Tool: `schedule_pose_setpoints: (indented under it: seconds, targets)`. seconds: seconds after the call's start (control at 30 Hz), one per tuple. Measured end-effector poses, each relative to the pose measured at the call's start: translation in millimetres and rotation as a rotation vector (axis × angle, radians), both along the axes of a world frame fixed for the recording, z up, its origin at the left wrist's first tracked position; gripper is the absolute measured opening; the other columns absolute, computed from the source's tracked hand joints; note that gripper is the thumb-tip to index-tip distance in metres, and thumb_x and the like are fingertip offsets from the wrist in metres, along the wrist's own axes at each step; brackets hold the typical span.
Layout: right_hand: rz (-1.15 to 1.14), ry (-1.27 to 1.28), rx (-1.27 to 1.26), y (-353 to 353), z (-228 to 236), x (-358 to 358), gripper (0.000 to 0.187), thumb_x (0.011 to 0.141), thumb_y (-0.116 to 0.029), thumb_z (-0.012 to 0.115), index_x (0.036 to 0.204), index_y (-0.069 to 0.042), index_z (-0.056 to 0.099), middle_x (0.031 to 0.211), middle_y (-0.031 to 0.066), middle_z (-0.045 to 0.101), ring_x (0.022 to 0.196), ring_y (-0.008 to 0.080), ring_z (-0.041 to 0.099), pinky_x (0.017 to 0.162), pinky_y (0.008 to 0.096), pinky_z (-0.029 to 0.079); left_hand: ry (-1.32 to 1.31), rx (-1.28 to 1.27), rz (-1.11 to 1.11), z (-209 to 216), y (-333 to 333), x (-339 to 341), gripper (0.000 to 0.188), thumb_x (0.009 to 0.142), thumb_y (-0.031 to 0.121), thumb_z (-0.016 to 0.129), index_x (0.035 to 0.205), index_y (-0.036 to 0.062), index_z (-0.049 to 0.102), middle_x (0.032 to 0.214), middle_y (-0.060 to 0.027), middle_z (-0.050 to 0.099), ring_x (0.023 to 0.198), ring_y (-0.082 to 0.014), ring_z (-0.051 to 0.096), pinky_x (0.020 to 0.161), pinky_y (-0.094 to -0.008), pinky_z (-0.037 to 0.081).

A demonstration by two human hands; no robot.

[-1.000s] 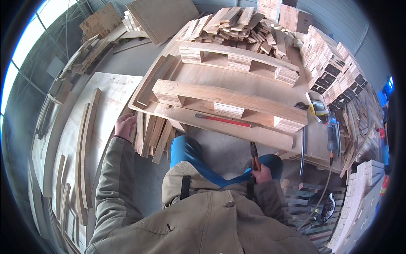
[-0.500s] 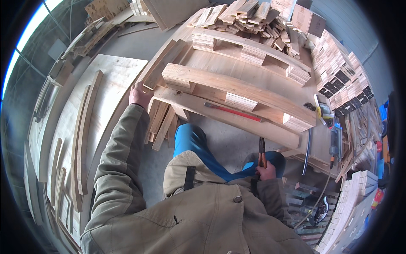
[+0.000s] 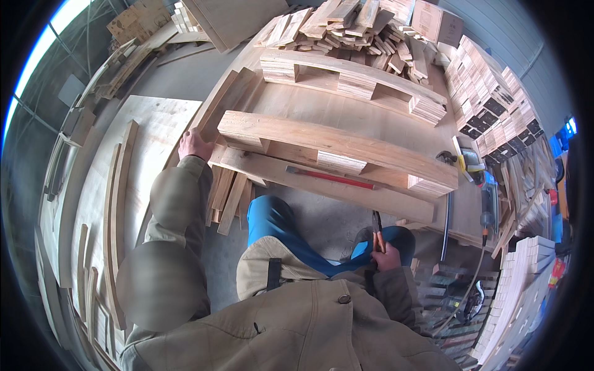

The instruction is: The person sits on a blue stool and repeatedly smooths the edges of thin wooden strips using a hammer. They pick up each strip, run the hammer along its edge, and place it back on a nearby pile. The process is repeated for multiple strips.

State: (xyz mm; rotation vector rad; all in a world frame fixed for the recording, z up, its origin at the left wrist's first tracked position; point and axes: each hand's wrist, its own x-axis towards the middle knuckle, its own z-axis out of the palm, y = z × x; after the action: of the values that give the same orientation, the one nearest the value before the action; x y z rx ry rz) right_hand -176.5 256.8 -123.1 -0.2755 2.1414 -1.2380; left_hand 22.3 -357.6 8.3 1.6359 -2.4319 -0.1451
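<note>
My left hand [image 3: 194, 146] reaches out and rests on the left end of a wooden board [image 3: 322, 185] lying at the front of a pallet-like frame. A second plank on blocks [image 3: 334, 143] runs just behind it. My right hand [image 3: 386, 256] is low by my knee, closed around a dark tool with orange handles [image 3: 376, 230] that points upward. A long red-handled tool [image 3: 331, 177] lies on the front board between my hands. Blue trousers and an olive jacket fill the lower middle.
Loose boards [image 3: 230, 196] lean under the frame near my left hand. A heap of short offcuts [image 3: 352, 28] lies at the back, stacked blocks [image 3: 489, 86] at the right. Large plywood sheets [image 3: 142, 161] lie on the left. A cable and power tool [image 3: 470, 297] sit lower right.
My left hand has moved up from the leaning boards onto the end of the front board. The view has shifted closer to the frame. My right hand keeps its tool by the knee.
</note>
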Motion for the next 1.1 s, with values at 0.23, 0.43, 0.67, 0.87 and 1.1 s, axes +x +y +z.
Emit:
schedule_pose_setpoints:
  seconds: [0.23, 0.43, 0.67, 0.87, 1.1]
  targets:
    - [-0.011, -0.046, 0.006, 0, -3, -4, 0.041, 0.081, -0.004, 0.069, 0.122, 0.004, 0.066, 0.082, 0.0121, 0.070, 0.065, 0.0173, 0.069, 0.063, 0.0321, 0.056, -0.051, 0.154, 0.080, -1, -20, -14, 0.064, 0.071, 0.043, 0.087, 0.121, 0.0072, 0.068, 0.130, -0.0179, 0.063, 0.125, -0.0332, 0.060, 0.103, -0.0454, 0.051]
    - [-0.019, -0.085, -0.011, 1, -2, -6, 0.040, 0.081, -0.006, 0.069, 0.120, 0.004, 0.066, 0.082, 0.0130, 0.069, 0.066, 0.0185, 0.070, 0.065, 0.0329, 0.056, 0.067, 0.019, -0.053, -21, -6, -21, 0.026, 0.088, 0.022, 0.068, 0.108, 0.0056, 0.069, 0.125, -0.0243, 0.063, 0.113, -0.0403, 0.063, 0.094, -0.0499, 0.052]
    - [-0.004, -0.073, 0.001, -3, 8, -9, 0.040, 0.081, -0.006, 0.068, 0.120, 0.005, 0.065, 0.083, 0.0122, 0.070, 0.067, 0.0181, 0.069, 0.066, 0.0321, 0.056, 0.091, -0.136, -0.098, -22, 16, -15, 0.021, 0.088, 0.015, 0.065, 0.107, 0.0068, 0.062, 0.121, -0.0217, 0.060, 0.110, -0.0418, 0.062, 0.092, -0.0514, 0.052]
    - [0.008, -0.088, 0.038, -6, 9, -9, 0.040, 0.081, -0.003, 0.068, 0.120, 0.004, 0.065, 0.082, 0.0115, 0.069, 0.065, 0.0171, 0.068, 0.063, 0.0325, 0.056, 0.072, -0.175, -0.083, -9, 28, -3, 0.021, 0.088, 0.013, 0.064, 0.108, 0.0103, 0.063, 0.116, -0.0160, 0.062, 0.108, -0.0399, 0.063, 0.088, -0.0514, 0.053]
    - [0.010, -0.084, 0.022, -6, 6, -9, 0.037, 0.081, -0.001, 0.068, 0.117, 0.003, 0.066, 0.080, 0.0098, 0.068, 0.064, 0.0171, 0.067, 0.062, 0.0323, 0.055, 0.152, -0.243, -0.109, 1, 29, 24, 0.026, 0.088, 0.016, 0.063, 0.113, 0.0124, 0.068, 0.115, -0.0154, 0.064, 0.107, -0.0373, 0.064, 0.089, -0.0489, 0.053]
